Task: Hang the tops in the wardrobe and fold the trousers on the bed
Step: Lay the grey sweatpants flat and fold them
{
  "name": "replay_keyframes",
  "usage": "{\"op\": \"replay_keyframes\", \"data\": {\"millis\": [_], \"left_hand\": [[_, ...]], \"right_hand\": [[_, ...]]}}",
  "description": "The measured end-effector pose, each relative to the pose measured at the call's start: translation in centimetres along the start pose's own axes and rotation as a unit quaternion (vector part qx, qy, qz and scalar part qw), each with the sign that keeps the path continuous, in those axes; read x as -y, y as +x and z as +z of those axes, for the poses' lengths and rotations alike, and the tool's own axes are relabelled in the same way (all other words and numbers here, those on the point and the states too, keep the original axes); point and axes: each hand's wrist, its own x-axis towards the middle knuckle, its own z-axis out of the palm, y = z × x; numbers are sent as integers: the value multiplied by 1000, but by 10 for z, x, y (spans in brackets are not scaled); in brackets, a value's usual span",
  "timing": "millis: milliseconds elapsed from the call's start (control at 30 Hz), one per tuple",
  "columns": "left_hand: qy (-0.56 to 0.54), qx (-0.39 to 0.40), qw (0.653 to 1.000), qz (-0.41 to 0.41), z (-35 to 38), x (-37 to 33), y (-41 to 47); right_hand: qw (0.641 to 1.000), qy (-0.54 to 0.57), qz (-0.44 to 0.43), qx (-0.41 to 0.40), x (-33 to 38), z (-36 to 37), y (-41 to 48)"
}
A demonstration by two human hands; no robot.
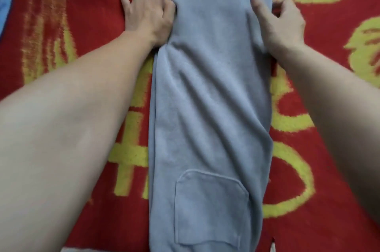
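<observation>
Red blanket (pixel 61 15) with yellow figures covers the bed and fills the view. Grey trousers (pixel 211 87) lie on it down the middle, folded lengthwise into one long strip that runs from the near edge to the far one, with slanting creases across the middle. A patch pocket (pixel 209 210) faces up at the near end. The left hand (pixel 146 13) lies flat on the blanket just beside the strip's left edge, fingers straight and spread, holding nothing, its thumb side pressed against the cloth. The right hand (pixel 281 23) is at the right edge, level with the left: its thumb (pixel 259 6) lies on top of the trousers and its fingers curl at the edge, pinching the fabric. Both bare forearms reach in from the near corners. A bit of blue cloth (pixel 4 15) shows at the far left.
</observation>
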Motion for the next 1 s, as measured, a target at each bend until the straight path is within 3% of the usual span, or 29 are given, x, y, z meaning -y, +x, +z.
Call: {"op": "replay_keyframes", "data": {"millis": [167, 300, 433, 533, 700, 900, 1000], "left_hand": [[-223, 23, 972, -70, -6, -3, -83], [-202, 86, 970, -104, -12, -8, -216], [-229, 118, 939, -227, -24, -28, -361], [-188, 126, 923, -311, -30, -41, -449], [-319, 157, 824, -442, -35, -57, -516], [-355, 174, 806, -440, -29, -60, -552], [-351, 190, 813, -424, -21, -51, -573]], "right_hand": [[996, -83, 4, 30, -52, -9, -102], [989, -123, 31, 74, -74, -20, -187], [979, -105, 118, 127, -101, -37, -274], [961, -105, 172, 192, -126, -48, -338], [930, -133, 160, 302, -168, -62, -423], [925, -130, 113, 338, -195, -62, -482], [932, -67, 153, 322, -202, -58, -508]]}}
